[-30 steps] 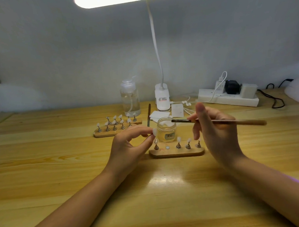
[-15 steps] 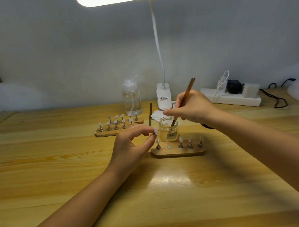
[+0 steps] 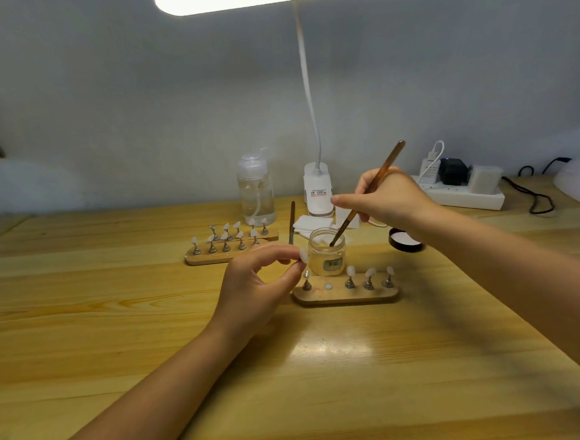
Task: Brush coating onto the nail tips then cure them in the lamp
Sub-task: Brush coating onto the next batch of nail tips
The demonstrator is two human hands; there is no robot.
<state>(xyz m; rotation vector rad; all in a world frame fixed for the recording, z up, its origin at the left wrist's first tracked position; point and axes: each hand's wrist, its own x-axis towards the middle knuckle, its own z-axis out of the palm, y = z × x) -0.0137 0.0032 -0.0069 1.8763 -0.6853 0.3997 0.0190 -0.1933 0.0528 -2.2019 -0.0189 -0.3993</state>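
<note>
— What does the head camera show of the hands?

— The right hand [image 3: 385, 195] grips a brown brush [image 3: 369, 191], fingers curled round the handle, forefinger stretched out to the left. The brush slants down into an open glass jar [image 3: 326, 253] of yellowish coating; its bristles are inside the mouth, though I cannot tell whether they touch the liquid.

— And the left?

— The left hand [image 3: 258, 284] pinches a white nail tip [image 3: 303, 254] between thumb and forefinger, just left of the jar and above the near wooden stand [image 3: 345, 295].

— What sits on that stand?

— Four pegs with nail tips, and one bare magnet spot second from the left. The jar stands right behind it on the wooden table [image 3: 120, 327].

— Further back?

— A second stand [image 3: 228, 247] full of tips, a clear pump bottle [image 3: 256, 191], the jar's black lid [image 3: 405, 240], and a white power strip [image 3: 463, 195].
</note>
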